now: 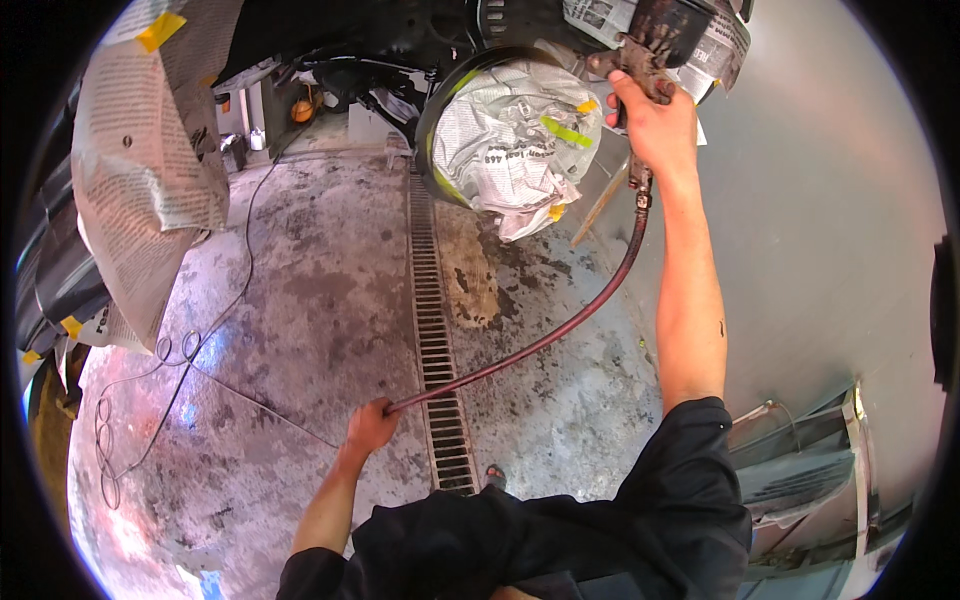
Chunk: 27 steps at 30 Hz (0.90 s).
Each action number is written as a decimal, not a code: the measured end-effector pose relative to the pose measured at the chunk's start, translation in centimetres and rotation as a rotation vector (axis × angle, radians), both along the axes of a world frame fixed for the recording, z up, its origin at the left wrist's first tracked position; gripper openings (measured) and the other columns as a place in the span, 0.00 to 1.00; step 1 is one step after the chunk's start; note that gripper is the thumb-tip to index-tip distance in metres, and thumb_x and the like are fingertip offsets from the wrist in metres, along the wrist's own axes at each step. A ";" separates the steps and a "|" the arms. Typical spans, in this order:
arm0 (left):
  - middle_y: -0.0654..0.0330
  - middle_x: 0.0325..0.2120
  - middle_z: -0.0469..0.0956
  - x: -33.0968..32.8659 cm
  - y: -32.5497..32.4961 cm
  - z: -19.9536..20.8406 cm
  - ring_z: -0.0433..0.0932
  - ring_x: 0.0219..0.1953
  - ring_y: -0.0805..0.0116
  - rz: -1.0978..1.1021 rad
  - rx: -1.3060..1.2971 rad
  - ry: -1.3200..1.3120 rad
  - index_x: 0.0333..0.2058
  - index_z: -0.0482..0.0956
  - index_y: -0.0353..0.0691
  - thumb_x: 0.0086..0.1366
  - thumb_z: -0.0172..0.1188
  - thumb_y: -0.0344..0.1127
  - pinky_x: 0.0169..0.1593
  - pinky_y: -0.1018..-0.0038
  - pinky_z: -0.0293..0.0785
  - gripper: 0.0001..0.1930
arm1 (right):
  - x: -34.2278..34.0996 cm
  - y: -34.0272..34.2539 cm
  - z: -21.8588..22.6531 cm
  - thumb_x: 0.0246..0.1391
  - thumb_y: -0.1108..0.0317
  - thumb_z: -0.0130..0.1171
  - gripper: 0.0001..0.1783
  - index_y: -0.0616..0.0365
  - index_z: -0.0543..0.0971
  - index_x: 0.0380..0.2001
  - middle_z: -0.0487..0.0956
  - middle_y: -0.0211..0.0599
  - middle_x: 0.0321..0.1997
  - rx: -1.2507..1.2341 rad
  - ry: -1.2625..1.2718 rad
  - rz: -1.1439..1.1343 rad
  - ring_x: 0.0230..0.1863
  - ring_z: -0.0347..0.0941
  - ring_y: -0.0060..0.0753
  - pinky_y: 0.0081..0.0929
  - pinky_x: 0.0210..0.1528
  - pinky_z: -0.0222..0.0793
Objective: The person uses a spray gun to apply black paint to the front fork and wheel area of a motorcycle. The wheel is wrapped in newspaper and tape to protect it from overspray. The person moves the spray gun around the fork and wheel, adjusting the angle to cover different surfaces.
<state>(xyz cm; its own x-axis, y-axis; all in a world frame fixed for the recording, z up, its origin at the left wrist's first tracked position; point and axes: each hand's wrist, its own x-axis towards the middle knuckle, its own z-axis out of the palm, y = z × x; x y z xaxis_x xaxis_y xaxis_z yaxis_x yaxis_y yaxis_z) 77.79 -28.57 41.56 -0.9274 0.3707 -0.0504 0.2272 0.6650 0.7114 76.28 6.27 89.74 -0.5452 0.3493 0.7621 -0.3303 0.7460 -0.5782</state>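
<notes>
Closest in, a dark sleeve [560,540] is filling the lower edge, and its bulk is hiding most of the body below. Just beyond it, the left hand [370,425] is curling shut around a dark red hose [540,345], fingers wrapped tight so the grip point itself is covered. The hose is rubbery and thin, sweeping up in a long curve over the slotted metal drain grate [435,330], which is running straight away across the stained, blotchy concrete floor [310,300]. A toe is peeking out beside the grate, mostly cut off by the clothing. Over on the left, a thin wire [150,400] is looping loosely across the floor. Further up, the right hand [650,120] is clamping around the handle of a paint-crusted spray gun [650,50], whose cup is running partly out of frame at the top. Beside it, crumpled newspaper [520,140] is stuffing a round wheel arch rimmed with green tape. Far left, more newspaper masking [140,170], taped in yellow, is draping over a car body that is bending away into the dark rim and hard to make out.
</notes>
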 end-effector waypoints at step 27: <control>0.45 0.30 0.83 2.1 -9.3 -1.7 0.82 0.39 0.39 0.091 -0.074 -0.010 0.35 0.84 0.41 0.64 0.64 0.48 0.43 0.49 0.77 0.15 | 3.1 -9.1 -4.5 0.59 0.56 0.65 0.18 0.55 0.85 0.47 0.85 0.41 0.29 0.200 -0.026 0.016 0.33 0.83 0.40 0.35 0.40 0.75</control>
